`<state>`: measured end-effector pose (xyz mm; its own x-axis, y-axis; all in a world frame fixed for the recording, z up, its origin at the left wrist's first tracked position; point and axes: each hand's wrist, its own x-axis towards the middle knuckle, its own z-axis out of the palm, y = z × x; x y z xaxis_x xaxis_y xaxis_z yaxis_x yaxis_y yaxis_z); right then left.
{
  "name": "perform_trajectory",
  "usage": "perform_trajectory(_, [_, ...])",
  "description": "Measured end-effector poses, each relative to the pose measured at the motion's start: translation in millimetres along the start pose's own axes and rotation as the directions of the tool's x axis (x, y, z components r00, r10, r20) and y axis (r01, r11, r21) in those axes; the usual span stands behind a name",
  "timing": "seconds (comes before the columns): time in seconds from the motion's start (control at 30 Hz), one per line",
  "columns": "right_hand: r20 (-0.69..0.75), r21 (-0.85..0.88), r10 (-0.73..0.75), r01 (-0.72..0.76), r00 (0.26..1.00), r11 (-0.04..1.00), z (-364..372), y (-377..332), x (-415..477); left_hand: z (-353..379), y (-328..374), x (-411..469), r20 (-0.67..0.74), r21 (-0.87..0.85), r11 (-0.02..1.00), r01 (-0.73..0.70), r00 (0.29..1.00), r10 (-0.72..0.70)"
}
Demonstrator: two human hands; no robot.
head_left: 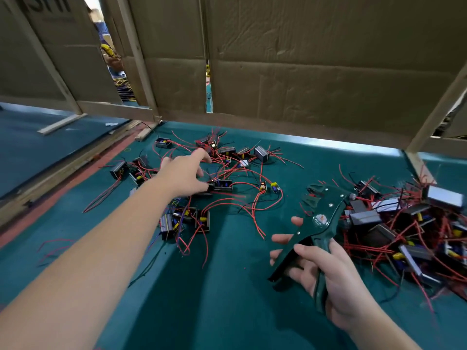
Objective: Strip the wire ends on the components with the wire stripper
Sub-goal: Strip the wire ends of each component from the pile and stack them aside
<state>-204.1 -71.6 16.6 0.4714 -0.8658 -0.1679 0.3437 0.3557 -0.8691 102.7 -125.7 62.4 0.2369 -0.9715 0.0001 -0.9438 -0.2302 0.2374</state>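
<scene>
Left hand [184, 174], fingers apart, at 1 component [223, 185]; right hand [336, 281] clamps stripper [321, 218]; I should isolate 1 wire.

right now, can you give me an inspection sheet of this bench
surface: teal cloth table cover, reddish strip along its left edge
job's things: dark green metal wire stripper; small black boxed components scattered at centre; denser heap of them at right
clutter: loose red wire scraps at left; pale wooden strip far left
grips: left hand reaches onto one black component, hold unclear; right hand holds the stripper's handles
cables: thin red and black leads tangled between components
surroundings: brown cardboard wall on wooden frame
</scene>
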Motion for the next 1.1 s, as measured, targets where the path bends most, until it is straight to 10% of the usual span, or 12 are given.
perform_trajectory(0.2, [-0.054, 0.037, -0.013, 0.015, 0.998, 0.999, -3, -1, 1, 17, 8, -11, -0.012, 0.102, 0.978, -0.181, 0.983, 0.183])
perform_trajectory(0.33, [-0.067, 0.054, -0.021, 0.025, 0.998, 0.998, -4, -3, 0, 23, 17, -10, -0.269, 0.207, 0.907, -0.366, 0.870, 0.412])
perform_trajectory(0.57, [-0.096, 0.054, -0.027, 0.032, 0.995, 0.998, -8, -5, 0, 22, 40, 3, -0.153, 0.535, 0.800, -0.271, 0.901, 0.407])
perform_trajectory(0.7, [-0.107, 0.071, -0.047, 0.055, 0.993, 0.996, -11, -8, 1, 10, 55, -2, -0.423, -0.165, 0.923, -0.348, 0.870, 0.253])
perform_trajectory(0.8, [-0.103, 0.094, -0.059, 0.069, 0.993, 0.993, -11, -10, 1, -12, 75, -11, -0.492, -0.712, 0.559, -0.426, 0.870, 0.037])
perform_trajectory(0.9, [-0.094, 0.123, -0.063, 0.074, 0.994, 0.990, -13, -10, 3, -29, 94, -20, -0.433, -0.874, 0.231, -0.427, 0.901, 0.027])
perform_trajectory(1.1, [-0.077, 0.142, -0.102, 0.112, 0.992, 0.983, -16, -16, 1, -24, 116, -39, -0.248, -0.969, -0.032, -0.246, 0.967, 0.062])
